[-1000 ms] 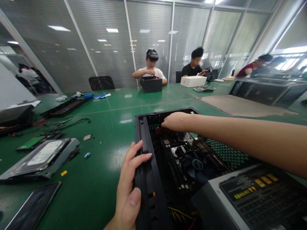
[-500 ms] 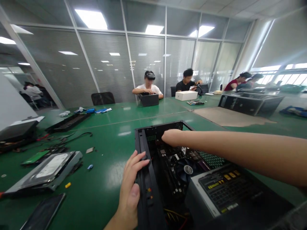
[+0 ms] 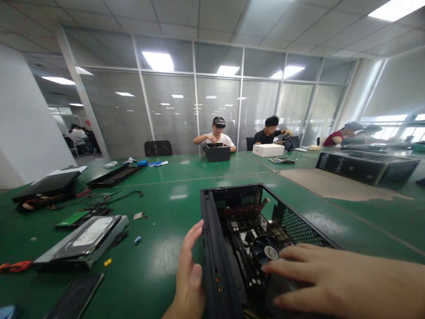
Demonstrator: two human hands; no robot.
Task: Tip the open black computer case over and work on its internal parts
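Note:
An open black computer case (image 3: pixel 219 248) stands on the green table in front of me. My left hand (image 3: pixel 189 279) is open along its left side, fingers stretched out against the outer edge. Over the near part of the case, my right hand (image 3: pixel 318 279) reaches in from the right with fingers spread. Its fingertips are close to the CPU fan (image 3: pixel 265 250); whether they touch anything is unclear. The power supply is mostly hidden under this hand. Towards the far end lies a reddish-brown expansion card (image 3: pixel 247 209) with a metal bracket.
Left on the table (image 3: pixel 156 266) are a hard drive (image 3: pixel 89 239), a dark flat phone-like slab (image 3: pixel 76 297), a yellow bit (image 3: pixel 108 262) and cables. A long black panel (image 3: pixel 113 175) lies farther back. Another case (image 3: pixel 365 166) stands at the right; co-workers sit opposite.
My right hand has drawn back from the far end of the case to the near part, its fingers now spread. The brown card with its bracket has come into sight. The view has tilted upward.

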